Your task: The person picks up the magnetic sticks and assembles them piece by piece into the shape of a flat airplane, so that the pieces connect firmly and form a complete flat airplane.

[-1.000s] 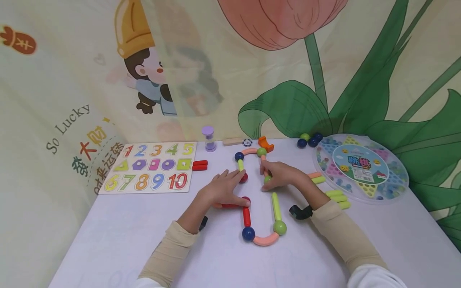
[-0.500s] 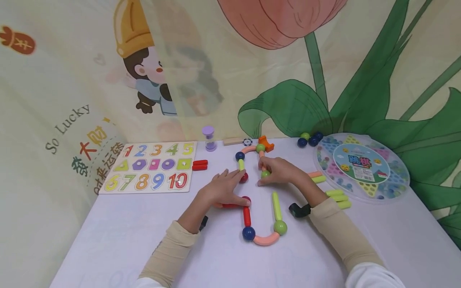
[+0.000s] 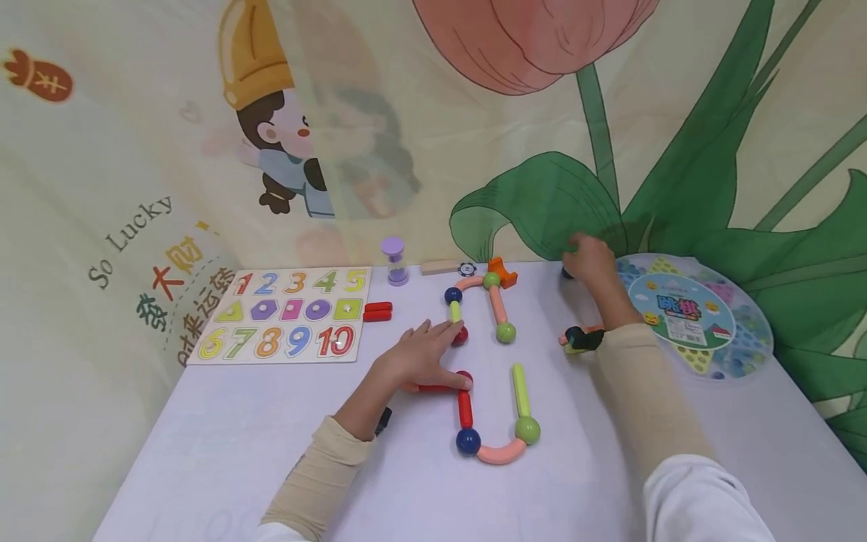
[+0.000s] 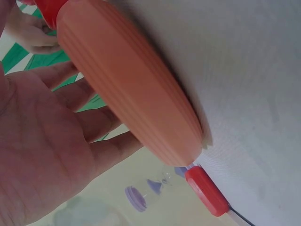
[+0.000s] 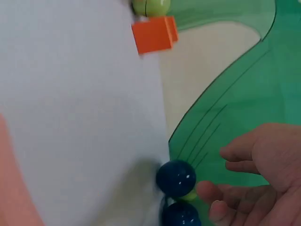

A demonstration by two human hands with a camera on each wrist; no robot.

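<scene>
My left hand (image 3: 423,357) lies spread, its fingers at one red ball (image 3: 460,336) and its thumb at another red ball (image 3: 464,379). A salmon rod (image 4: 131,80) passes close by the palm in the left wrist view. At the back of the table my right hand (image 3: 592,263) reaches over the loose balls, fingers parted. Dark blue balls (image 5: 176,179) sit right at its fingertips in the right wrist view, with a green one mostly hidden behind. Between the hands, a rod-and-ball outline has a salmon rod (image 3: 497,303) ending in a green ball (image 3: 506,333).
The outline's near half has a lime rod (image 3: 521,390), a blue ball (image 3: 468,441) and a curved salmon piece (image 3: 501,452). A number board (image 3: 278,316) lies left, an hourglass (image 3: 394,261) behind, and a round checkers box (image 3: 698,316) right. An orange block (image 3: 501,272) stands at the back.
My right hand has let go of the salmon rod and green ball and moved right and back to the loose balls. The left hand has stayed in place.
</scene>
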